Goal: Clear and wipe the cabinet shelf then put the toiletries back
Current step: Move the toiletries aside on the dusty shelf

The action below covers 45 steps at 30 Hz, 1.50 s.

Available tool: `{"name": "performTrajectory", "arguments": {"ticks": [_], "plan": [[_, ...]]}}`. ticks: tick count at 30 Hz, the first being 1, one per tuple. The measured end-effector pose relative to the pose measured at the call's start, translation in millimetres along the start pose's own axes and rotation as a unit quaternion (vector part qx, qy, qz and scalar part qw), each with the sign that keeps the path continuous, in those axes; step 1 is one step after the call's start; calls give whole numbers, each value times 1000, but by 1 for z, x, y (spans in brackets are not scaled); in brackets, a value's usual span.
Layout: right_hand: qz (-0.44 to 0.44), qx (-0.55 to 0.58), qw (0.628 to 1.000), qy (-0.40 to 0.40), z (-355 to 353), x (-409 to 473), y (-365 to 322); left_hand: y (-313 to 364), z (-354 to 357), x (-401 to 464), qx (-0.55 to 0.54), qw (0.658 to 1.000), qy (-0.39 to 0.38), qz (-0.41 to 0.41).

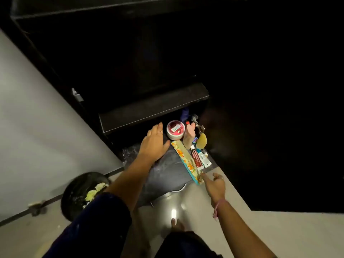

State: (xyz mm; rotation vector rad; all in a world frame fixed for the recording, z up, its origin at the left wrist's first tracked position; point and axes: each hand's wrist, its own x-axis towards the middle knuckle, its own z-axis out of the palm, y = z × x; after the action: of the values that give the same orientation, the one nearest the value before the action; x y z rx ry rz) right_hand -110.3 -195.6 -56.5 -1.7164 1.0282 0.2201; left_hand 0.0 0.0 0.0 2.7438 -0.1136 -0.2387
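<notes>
Toiletries lie in a row on a dark low shelf (167, 174) of the black cabinet. Farthest back is a round red-lidded jar (175, 129), then a pale bottle (189, 135), a yellow oval sponge (201, 141), a red tube (196, 157), a white-and-green tube (204, 160), and a long comb on a flowered card (187, 161). My left hand (154, 141) hovers flat with straight fingers just left of the jar, holding nothing. My right hand (214, 184) reaches with relaxed fingers, its index fingertip at the near end of the flowered card.
A black cabinet shelf edge (152, 108) juts out above the items. A dark round bin (83, 194) with crumpled yellowish paper stands on the floor at the left. The pale tiled floor (186, 202) lies below; the right side is dark.
</notes>
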Motion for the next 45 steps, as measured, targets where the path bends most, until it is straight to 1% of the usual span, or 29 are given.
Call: {"name": "performTrajectory", "arguments": {"ticks": [2, 5, 9, 12, 17, 22, 26, 27, 30, 32, 35, 39, 43, 45], "plan": [[62, 17, 998, -20, 7, 11, 6, 6, 9, 23, -15, 1000, -11, -19], [135, 84, 984, -80, 14, 25, 20, 15, 25, 56, -25, 998, -50, -43], [174, 162, 964, -120, 18, 35, 30, 27, 42, 83, -11, 994, -85, -70], [189, 204, 951, -134, 17, 36, 36, 29, 51, 96, 7, 991, -107, -84], [196, 214, 943, -166, 14, 41, 45, 24, 60, 107, 6, 988, -129, -90], [197, 223, 934, -197, 18, 31, 44, 10, 55, 101, -11, 987, -122, -104], [209, 213, 932, -205, 27, 14, 52, -15, 35, 84, -29, 987, -97, -126], [209, 211, 932, -209, 31, 5, 54, -25, 28, 80, -34, 983, -109, -144], [218, 199, 929, -224, 52, -22, 65, -53, 9, 66, -41, 964, -187, -184], [227, 190, 926, -234, 69, -40, 74, -70, 3, 55, -26, 961, -192, -196], [217, 180, 931, -233, 97, -63, 83, -89, 3, 38, 7, 963, -169, -211], [203, 170, 934, -239, 124, -79, 84, -98, 4, 30, 48, 970, -153, -185], [165, 136, 952, -219, 131, -84, 86, -96, 4, 32, 71, 966, -165, -187], [128, 103, 966, -199, 130, -82, 84, -97, 7, 34, 78, 964, -167, -192]]}}
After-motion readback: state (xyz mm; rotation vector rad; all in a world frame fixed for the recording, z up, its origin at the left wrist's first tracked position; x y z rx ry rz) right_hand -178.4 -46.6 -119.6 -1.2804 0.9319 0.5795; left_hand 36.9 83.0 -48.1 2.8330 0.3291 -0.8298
